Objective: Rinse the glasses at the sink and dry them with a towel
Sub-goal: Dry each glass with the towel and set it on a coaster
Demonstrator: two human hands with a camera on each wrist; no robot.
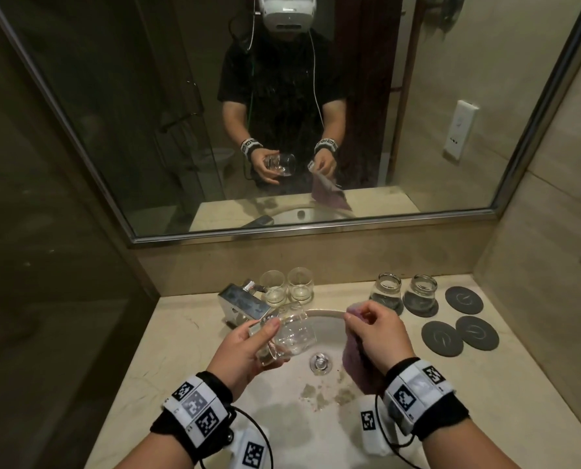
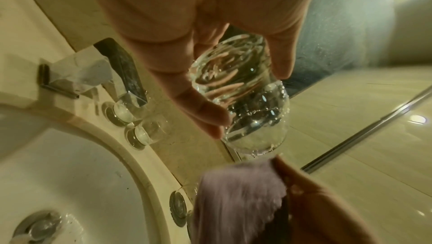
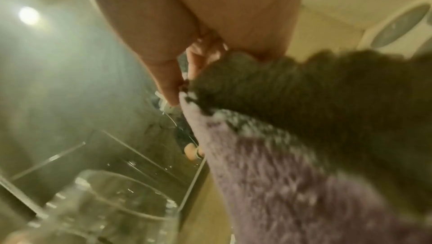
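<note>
Because the glass (image 1: pixel 290 335) is wet and beaded, it may slip from my left hand (image 1: pixel 245 350) and break in the sink (image 1: pixel 329 324). Left hand: gripping the glass, tilted on its side over the basin. Right hand (image 1: pixel 377 328): pinching the towel (image 1: pixel 355 362) just beside it, cloth hanging, not yet touching the glass.

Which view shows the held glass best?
Left wrist: the glass is sharp, droplets visible, gripped by the left hand. Head shows it smaller over the sink. Right wrist shows it blurred at the corner.
</note>
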